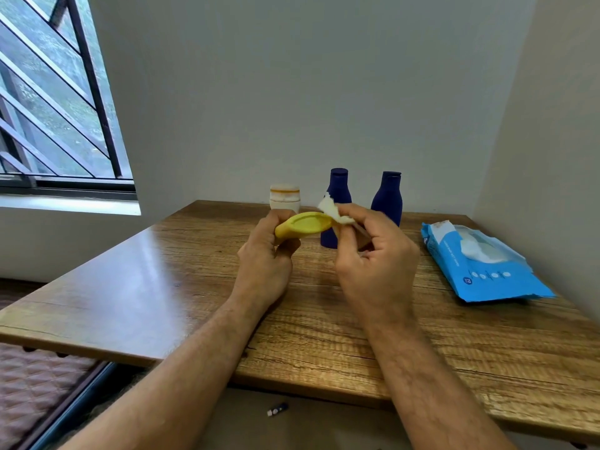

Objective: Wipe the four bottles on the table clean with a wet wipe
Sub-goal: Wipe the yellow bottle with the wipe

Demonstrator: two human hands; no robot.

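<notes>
Left hand (266, 251) grips the tilted yellow bottle (300, 227), right hand (373, 254) pinches the wet wipe (331, 207) against its base; a slick, wet surface could let the bottle slip.

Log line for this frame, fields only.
left hand: holds yellow bottle | right hand: pinches wet wipe at bottle base | two blue bottles, cream jar standing | wipe pack open
</notes>
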